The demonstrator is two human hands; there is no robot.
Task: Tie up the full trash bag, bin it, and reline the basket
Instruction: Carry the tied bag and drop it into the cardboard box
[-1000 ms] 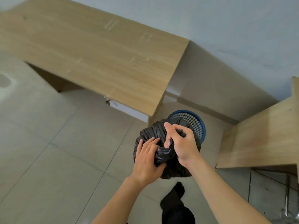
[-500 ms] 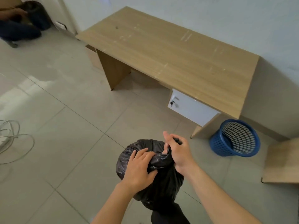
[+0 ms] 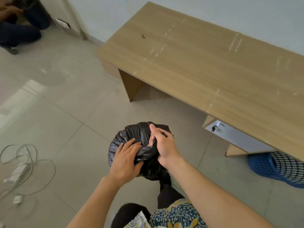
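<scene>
A full black trash bag (image 3: 131, 137) hangs in front of me above the tiled floor. My left hand (image 3: 125, 159) grips its gathered neck from the left side. My right hand (image 3: 162, 143) is closed on the twisted top from the right, thumb pointing up. The two hands nearly touch over the bunched plastic. The blue mesh basket (image 3: 269, 167) stands on the floor at the far right, partly under the desk edge, with no liner visible in it.
A long wooden desk (image 3: 205, 66) with a white locked drawer (image 3: 230, 134) runs along the wall on the right. Loose white cables and a power strip (image 3: 19, 170) lie on the floor at the left. Another person crouches (image 3: 18, 25) at the top left corner.
My view has swung left and away from the basket, which now sits at the far right. The bag has travelled with my hands, both still gripping its top.
</scene>
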